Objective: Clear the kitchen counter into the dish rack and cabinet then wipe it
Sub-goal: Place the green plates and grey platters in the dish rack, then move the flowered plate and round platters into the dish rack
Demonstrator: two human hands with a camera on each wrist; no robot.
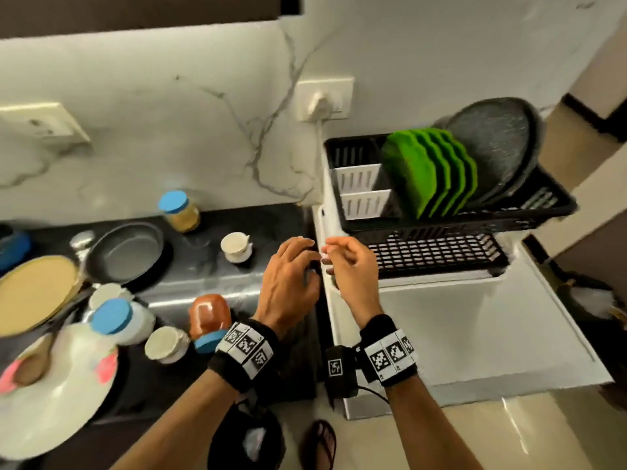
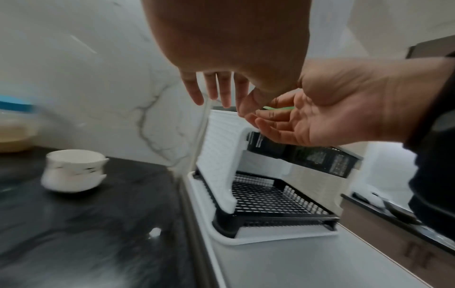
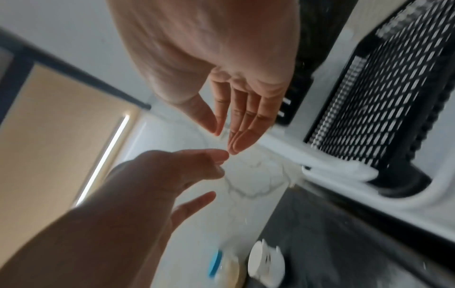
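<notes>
Both my hands hover empty where the dark counter (image 1: 210, 266) meets the white unit that carries the black two-tier dish rack (image 1: 441, 225). My left hand (image 1: 300, 262) has loose fingers (image 2: 216, 91) pointing down over the counter's right edge. My right hand (image 1: 339, 257) is just beside it, with its fingers (image 3: 236, 124) straight and close together, in front of the rack's bare lower tier (image 1: 434, 256). The upper tier holds green plates (image 1: 431, 171) and grey pans (image 1: 495, 147). A white cup (image 1: 236, 247) stands on the counter just left of my left hand.
Further left on the counter are a blue-lidded jar (image 1: 179, 212), a grey frying pan (image 1: 127, 254), a tan plate (image 1: 34, 293), a white plate (image 1: 57, 401) with a wooden spoon, another blue-lidded jar (image 1: 118, 320), a second cup (image 1: 166, 344) and an orange jar (image 1: 208, 315) on its side. A wall socket (image 1: 324, 100) is behind the rack.
</notes>
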